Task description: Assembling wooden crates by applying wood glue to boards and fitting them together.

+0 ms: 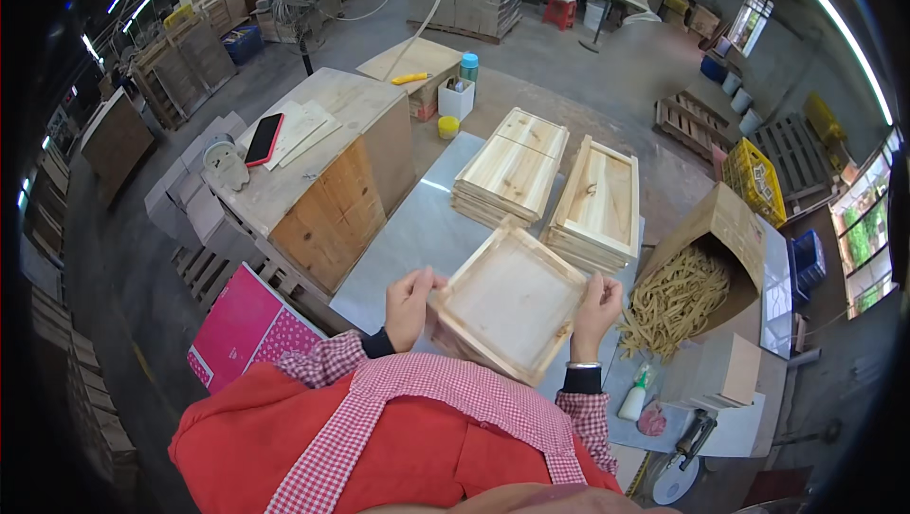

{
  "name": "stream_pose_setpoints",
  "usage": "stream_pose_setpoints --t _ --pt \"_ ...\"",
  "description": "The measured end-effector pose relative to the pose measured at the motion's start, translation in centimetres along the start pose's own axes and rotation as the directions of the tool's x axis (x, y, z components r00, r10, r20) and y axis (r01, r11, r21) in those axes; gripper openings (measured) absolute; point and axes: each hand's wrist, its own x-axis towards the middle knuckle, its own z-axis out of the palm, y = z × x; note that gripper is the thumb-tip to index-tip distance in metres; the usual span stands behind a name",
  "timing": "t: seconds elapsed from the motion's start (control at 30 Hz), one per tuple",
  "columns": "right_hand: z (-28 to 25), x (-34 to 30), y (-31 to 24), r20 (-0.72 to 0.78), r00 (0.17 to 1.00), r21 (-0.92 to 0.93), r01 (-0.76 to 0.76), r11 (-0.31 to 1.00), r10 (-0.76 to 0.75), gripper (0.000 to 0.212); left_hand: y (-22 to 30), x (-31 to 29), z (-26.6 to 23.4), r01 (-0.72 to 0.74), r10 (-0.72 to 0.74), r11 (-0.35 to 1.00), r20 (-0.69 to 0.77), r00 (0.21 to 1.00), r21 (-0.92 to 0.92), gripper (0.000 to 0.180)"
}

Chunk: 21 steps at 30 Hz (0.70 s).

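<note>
A shallow square wooden box (512, 301) with pale rims and a whitish, smooth inside is tilted in front of my chest. My left hand (408, 310) pinches its left edge, fingers closed. At the opposite corner my right hand (596, 310) is closed on the rim, thumb on top. Just beyond the box, a stack of flat wooden panels (515, 161) lies on the grey tabletop (393, 247). To its right is a pile of rimmed wooden trays (599, 193), close to my right hand. The underside of the box is hidden.
On the right, a cardboard box (730, 229) on its side spills tan strips (673, 301); a glue bottle (635, 395) and a tool with a dark handle (697, 435) lie nearer. At left stands a wooden cabinet (327, 201) carrying a phone (264, 139).
</note>
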Motion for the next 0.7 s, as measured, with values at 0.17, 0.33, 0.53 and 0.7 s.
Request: stream_pose_setpoints --t 0.17,0.33,0.53,0.7 --pt "0.6 0.3 -0.7 0.030 0.999 0.012 0.044 0.999 -0.045 0.027 -0.1 3.6 0.9 -0.171 0.155 0.982 0.185 0.970 0.074 0.025" --pt "0.7 0.6 -0.7 0.027 0.996 -0.107 0.086 0.991 -0.083 0.029 -2.6 10.3 6.5 -0.189 0.155 0.980 0.375 0.914 0.058 0.031" --pt "0.6 -0.4 -0.6 0.001 0.996 -0.076 0.086 0.993 -0.086 0.027 -3.1 11.8 7.7 -0.098 0.055 0.993 0.500 0.864 0.060 0.041" --pt "-0.4 1.0 0.0 0.010 0.991 -0.130 0.135 0.982 -0.135 0.026 -2.5 11.3 7.9 -0.026 0.017 1.000 0.548 0.836 0.010 0.039"
